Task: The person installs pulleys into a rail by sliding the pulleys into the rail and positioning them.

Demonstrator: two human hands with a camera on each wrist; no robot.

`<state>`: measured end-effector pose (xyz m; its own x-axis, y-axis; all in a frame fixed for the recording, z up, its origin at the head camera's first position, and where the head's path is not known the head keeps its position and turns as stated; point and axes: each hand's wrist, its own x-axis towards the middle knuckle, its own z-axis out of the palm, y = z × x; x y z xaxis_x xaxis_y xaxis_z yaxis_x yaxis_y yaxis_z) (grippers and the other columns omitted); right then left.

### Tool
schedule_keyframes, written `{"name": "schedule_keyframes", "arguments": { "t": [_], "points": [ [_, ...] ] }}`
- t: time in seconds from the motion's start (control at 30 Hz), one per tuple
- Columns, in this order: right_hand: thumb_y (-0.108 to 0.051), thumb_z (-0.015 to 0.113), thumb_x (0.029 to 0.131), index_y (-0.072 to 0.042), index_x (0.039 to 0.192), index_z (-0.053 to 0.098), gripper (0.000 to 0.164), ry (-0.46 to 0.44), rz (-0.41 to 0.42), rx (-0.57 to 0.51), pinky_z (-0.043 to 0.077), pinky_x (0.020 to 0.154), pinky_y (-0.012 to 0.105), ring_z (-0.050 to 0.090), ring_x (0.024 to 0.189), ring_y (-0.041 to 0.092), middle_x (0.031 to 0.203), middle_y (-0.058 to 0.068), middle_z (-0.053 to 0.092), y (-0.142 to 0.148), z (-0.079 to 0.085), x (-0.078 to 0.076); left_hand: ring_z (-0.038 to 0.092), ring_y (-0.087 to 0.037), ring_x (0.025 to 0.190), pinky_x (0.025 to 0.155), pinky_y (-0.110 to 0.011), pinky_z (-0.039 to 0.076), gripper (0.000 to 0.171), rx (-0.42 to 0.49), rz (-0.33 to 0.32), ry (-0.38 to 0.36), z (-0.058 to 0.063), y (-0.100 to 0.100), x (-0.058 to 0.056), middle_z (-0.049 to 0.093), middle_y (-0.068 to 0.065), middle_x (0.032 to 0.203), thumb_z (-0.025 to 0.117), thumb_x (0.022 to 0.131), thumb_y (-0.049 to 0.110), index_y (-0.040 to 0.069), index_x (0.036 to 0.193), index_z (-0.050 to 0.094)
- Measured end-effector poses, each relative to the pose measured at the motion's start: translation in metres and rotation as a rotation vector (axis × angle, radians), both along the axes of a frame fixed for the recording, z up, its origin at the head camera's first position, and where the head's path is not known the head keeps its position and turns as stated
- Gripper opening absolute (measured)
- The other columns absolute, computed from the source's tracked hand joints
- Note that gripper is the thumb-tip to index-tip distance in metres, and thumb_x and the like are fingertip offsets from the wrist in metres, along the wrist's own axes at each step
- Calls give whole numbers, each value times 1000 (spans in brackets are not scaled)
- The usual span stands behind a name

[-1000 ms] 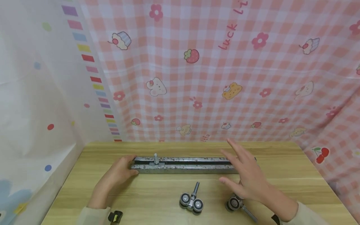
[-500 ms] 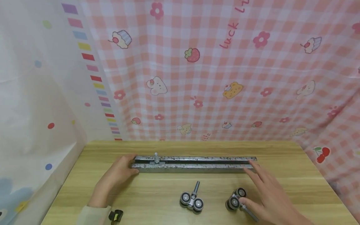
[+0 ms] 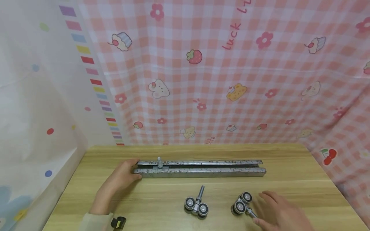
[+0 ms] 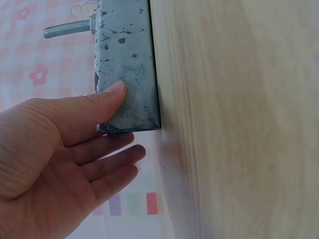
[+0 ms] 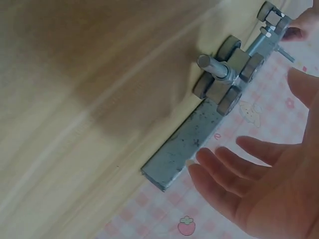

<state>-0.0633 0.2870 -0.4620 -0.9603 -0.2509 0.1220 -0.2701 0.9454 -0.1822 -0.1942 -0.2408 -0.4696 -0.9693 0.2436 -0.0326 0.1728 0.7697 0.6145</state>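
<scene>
A scuffed steel channel rail (image 3: 202, 171) with a slot along its top lies across the table. My left hand (image 3: 121, 178) holds its left end, the thumb on the front face and the fingers around the far side and end. Inside the slot, near that hand, sits a trolley whose threaded bolt (image 3: 159, 162) stands up. My right hand (image 3: 284, 211) is spread beside a roller trolley (image 3: 242, 203), its thumb by the tip of that trolley's bolt. Another roller trolley (image 3: 197, 207) lies left of it, bolt pointing away from me.
The wooden tabletop (image 3: 162, 199) ends at a pink checked cloth (image 3: 214, 73) behind and a white cloth (image 3: 57, 96) on the left. A black strap (image 3: 118, 222) sits at the left wrist.
My right hand has moved from the rail's right end down and to the right, beside the right trolley. The left hand stays at the rail's left end.
</scene>
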Motion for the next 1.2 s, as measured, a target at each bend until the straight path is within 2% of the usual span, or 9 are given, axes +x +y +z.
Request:
{"name": "schedule_keyframes", "arguments": {
  "t": [0.1, 0.23, 0.33, 0.5, 0.6, 0.7, 0.83, 1.2],
  "points": [
    [-75, 77, 77, -10, 126, 71, 82, -34, 0, 29, 62, 80, 50, 69, 105, 29, 123, 5, 68, 2, -5, 1, 56, -48, 131, 108, -61, 48, 55, -1, -2, 15, 0, 0, 0, 62, -31, 137, 79, 90, 0, -13, 139, 57],
    [-85, 66, 79, -12, 123, 72, 85, -122, -5, 63, 63, 79, 44, 68, 99, 21, 114, -1, 69, 3, -9, 2, 57, -48, 130, 108, -61, 48, 54, 1, -5, 22, 1, 0, 0, 63, -31, 136, 79, 89, -1, -13, 138, 58],
    [-90, 60, 78, -15, 119, 73, 87, -188, -10, 77, 62, 75, 37, 66, 93, 13, 107, -5, 68, 4, -12, 2, 57, -48, 131, 109, -61, 48, 56, 2, -1, 15, 2, 1, 1, 62, -31, 137, 79, 90, 0, -13, 139, 57],
    [-91, 60, 76, -20, 112, 75, 81, -225, 13, 82, 57, 65, 27, 58, 80, 2, 100, -10, 65, 6, -17, 3, 55, -48, 132, 109, -61, 47, 57, 6, 3, -1, 3, 1, 2, 60, -32, 139, 79, 91, 1, -13, 141, 56],
    [-86, 64, 78, -22, 109, 75, 71, -278, 34, 74, 54, 62, 23, 52, 74, -3, 95, -14, 62, 7, -20, 0, 54, -49, 133, 110, -61, 46, 59, 3, 4, -6, 3, 1, 2, 59, -33, 140, 79, 91, 1, -14, 142, 54],
    [-72, 76, 81, -22, 106, 75, 56, -314, 66, 63, 51, 59, 22, 48, 70, -4, 89, -17, 59, 9, -23, -3, 53, -49, 134, 110, -61, 46, 59, -1, 0, -4, 2, 0, 2, 58, -33, 141, 79, 91, 2, -15, 142, 53],
    [-53, 87, 79, -20, 101, 75, 41, -325, 102, 55, 50, 57, 22, 46, 67, -4, 84, -19, 56, 10, -27, -5, 54, -49, 134, 110, -61, 46, 59, -5, 1, 2, 2, 0, 1, 58, -33, 141, 79, 91, 2, -15, 142, 54],
    [-55, 81, 86, -17, 95, 75, 39, -399, 101, 24, 46, 55, 25, 45, 66, 1, 79, -16, 52, 8, -28, -9, 56, -48, 132, 109, -60, 48, 58, -7, -2, 12, 1, 0, 1, 61, -32, 139, 80, 90, 1, -14, 140, 56]
  ]
}}
